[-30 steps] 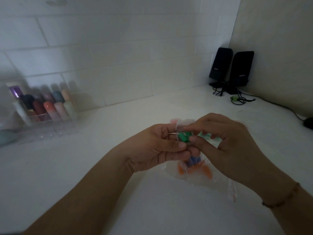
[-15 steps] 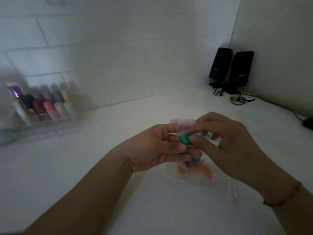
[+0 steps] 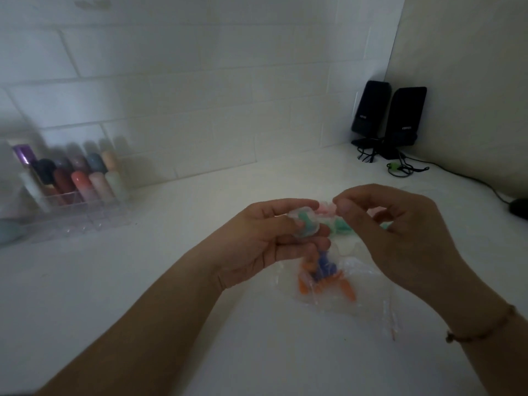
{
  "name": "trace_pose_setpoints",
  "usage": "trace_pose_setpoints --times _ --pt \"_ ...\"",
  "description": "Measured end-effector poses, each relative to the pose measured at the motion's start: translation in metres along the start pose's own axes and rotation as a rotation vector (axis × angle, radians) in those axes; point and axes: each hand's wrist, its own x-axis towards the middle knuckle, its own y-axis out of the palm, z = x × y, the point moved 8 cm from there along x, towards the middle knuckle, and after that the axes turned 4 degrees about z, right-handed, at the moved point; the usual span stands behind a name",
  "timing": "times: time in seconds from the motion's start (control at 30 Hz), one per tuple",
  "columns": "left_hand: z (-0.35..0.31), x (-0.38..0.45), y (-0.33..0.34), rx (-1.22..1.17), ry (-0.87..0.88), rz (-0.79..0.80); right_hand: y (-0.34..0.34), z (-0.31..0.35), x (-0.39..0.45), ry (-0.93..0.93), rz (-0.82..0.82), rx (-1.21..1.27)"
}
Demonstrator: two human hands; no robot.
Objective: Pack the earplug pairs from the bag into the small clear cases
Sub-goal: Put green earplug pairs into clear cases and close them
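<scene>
L hand [image 3: 268, 241] curled round small clear case [image 3: 304, 224], rounded, glossy plastic, green earplug [image 3: 303, 219] inside; plug blurred, long axis can't tell. R hand [image 3: 400, 235] just beside case, fingers curled, thumb and forefinger pinched together near case edge; whether they held anything, can't tell. Bag [image 3: 337, 284], thin crinkly clear film, lay flat on white counter [image 3: 143, 281] below hands, w/ orange and blue plugs [image 3: 323, 270] in heap, pointing mixed ways.
</scene>
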Motion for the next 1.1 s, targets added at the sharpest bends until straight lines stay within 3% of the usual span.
trace_pose_setpoints --times 0.17,0.3,0.47,0.57,0.7,0.73,0.83,0.9,0.97,1.1 --pt "-0.009 -0.003 0.008 0.287 0.161 0.009 0.018 0.002 -0.002 -0.062 0.145 -0.114" --pt "-0.015 -0.005 0.014 0.404 0.259 0.012 0.018 0.006 -0.003 -0.091 0.113 -0.066" --pt "-0.034 -0.018 0.021 1.010 0.618 -0.339 0.009 0.000 0.003 0.004 0.094 -0.032" --pt "-0.041 -0.021 0.040 1.241 0.795 -0.400 0.001 -0.011 0.006 0.080 0.088 0.008" --pt "-0.051 -0.007 0.059 1.458 0.761 -0.447 -0.016 -0.016 0.011 0.100 0.093 0.105" --pt "-0.052 0.001 0.064 1.488 0.721 -0.434 -0.034 -0.021 0.014 0.097 0.000 0.124" --pt "-0.047 0.040 0.073 1.504 0.502 -0.333 -0.124 -0.065 0.003 0.206 -0.607 0.222" --pt "-0.036 0.073 0.080 1.566 0.383 -0.230 -0.162 -0.099 -0.019 0.338 -0.901 0.263" --pt "-0.020 0.105 0.088 1.673 0.289 -0.118 -0.172 -0.128 -0.031 0.452 -0.989 0.317" --pt "0.009 0.148 0.093 1.799 0.142 0.022 -0.171 -0.149 -0.033 0.512 -1.002 0.300"
